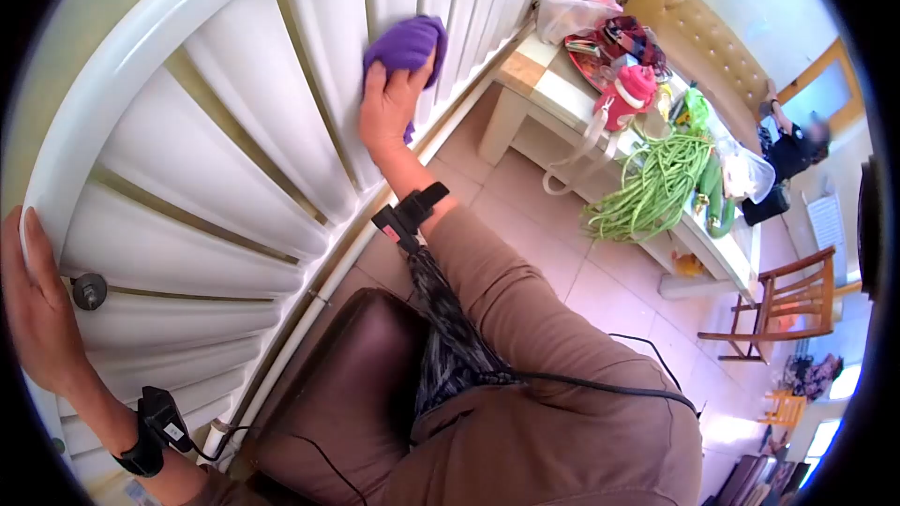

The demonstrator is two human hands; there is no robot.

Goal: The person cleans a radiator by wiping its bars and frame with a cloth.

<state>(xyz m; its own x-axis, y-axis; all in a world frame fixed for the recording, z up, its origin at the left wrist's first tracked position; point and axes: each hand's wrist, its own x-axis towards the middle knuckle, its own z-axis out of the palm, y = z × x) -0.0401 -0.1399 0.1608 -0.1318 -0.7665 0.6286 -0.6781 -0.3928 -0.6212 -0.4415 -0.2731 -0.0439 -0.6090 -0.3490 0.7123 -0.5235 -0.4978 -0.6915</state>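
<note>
A white finned radiator curves across the left half of the head view. My right hand presses a purple cloth against its fins, with fingers bent over the cloth. At the far left, my left hand lies on the radiator's smooth white rail, its fingers stretched out and holding nothing. Beside those fingers a round metal fitting sticks out between the fins. Both wrists wear black straps with small devices.
A white pipe runs along the radiator's base. To the right stands a low table with green beans, a pink bottle and bags. Beyond are a wooden chair, a tan sofa and another person. Black cables cross my body.
</note>
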